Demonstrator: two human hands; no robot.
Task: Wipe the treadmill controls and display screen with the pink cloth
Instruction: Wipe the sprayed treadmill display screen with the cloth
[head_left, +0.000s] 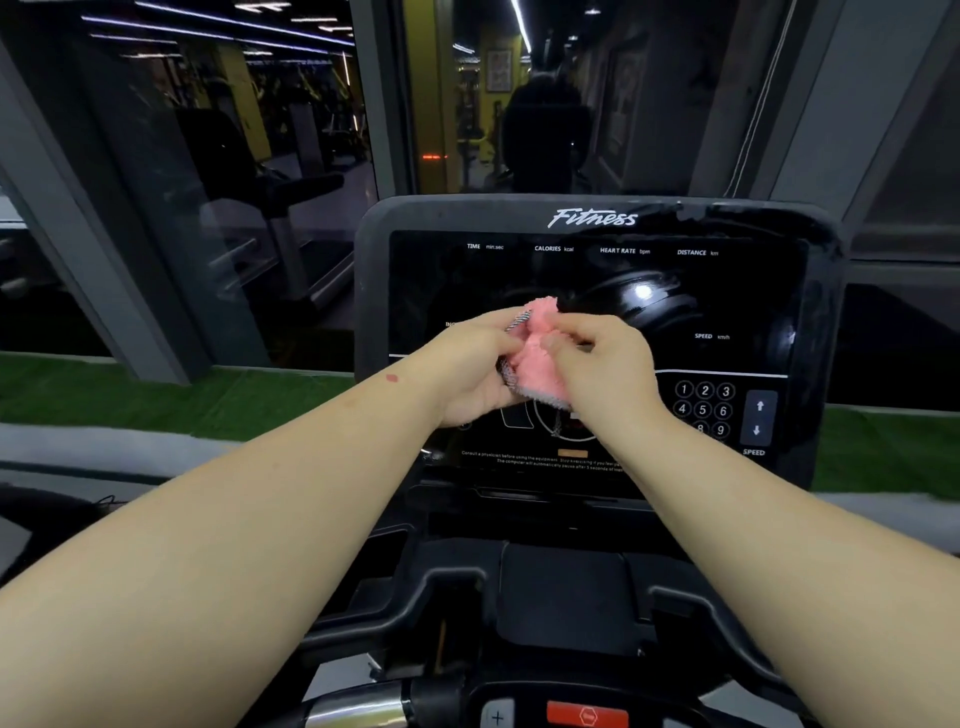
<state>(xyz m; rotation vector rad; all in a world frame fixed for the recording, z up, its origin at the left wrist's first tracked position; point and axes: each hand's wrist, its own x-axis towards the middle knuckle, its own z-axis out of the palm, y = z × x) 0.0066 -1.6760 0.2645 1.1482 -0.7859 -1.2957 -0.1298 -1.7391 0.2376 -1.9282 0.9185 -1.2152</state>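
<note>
Behind the machine stands a big dark glass wall (208, 156) with grey frames, and it reflects ceiling lights, yellow pillars and other gym machines. Under the glass runs a strip of green artificial grass (171, 400).

The treadmill console (597, 218) fills the middle, black and glossy, tilted toward the person. Its left and right edges are free, with open space at both sides. The display screen (727, 296) is dark and shows a bright light reflection. Below the console are a dark tray and the handlebars (363, 712).

Both forearms reach forward and meet in front of the screen's lower middle. The left hand (478, 364) and the right hand (602, 364) both grip the pink cloth (540, 364), bunched between them, with fingers curled around it. Whether the cloth touches the screen, I cannot tell.

Readable writing: "Fitness" on top; "TIME", "CALORIES", "HEART RATE", "DISTANCE"; "SPEED" at the right. A number keypad (704, 409) is just beside the right wrist, then arrow buttons (759, 417). A red stop button (587, 716) sits at the bottom edge.
</note>
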